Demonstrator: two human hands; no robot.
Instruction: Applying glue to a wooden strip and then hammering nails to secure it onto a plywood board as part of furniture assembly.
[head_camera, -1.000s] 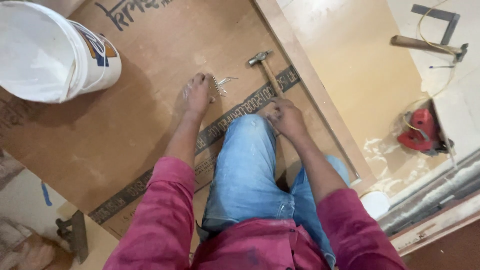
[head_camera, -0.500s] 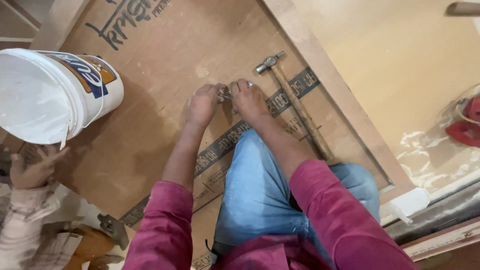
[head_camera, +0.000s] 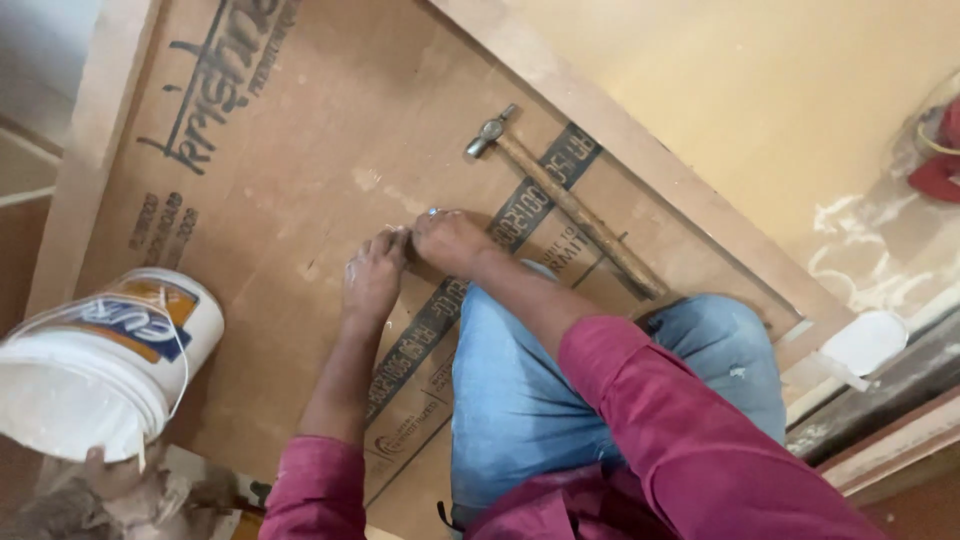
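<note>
Left hand (head_camera: 372, 277), right hand (head_camera: 447, 240) fingertips together, pressed on board (head_camera: 300, 200).

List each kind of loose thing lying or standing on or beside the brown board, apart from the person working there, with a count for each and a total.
Hammer, wooden handle, lying on the board beyond the right hand: 1
White plastic bucket, standing left of the left hand: 1
Small white container at the board's right edge: 1
Total: 3
</note>
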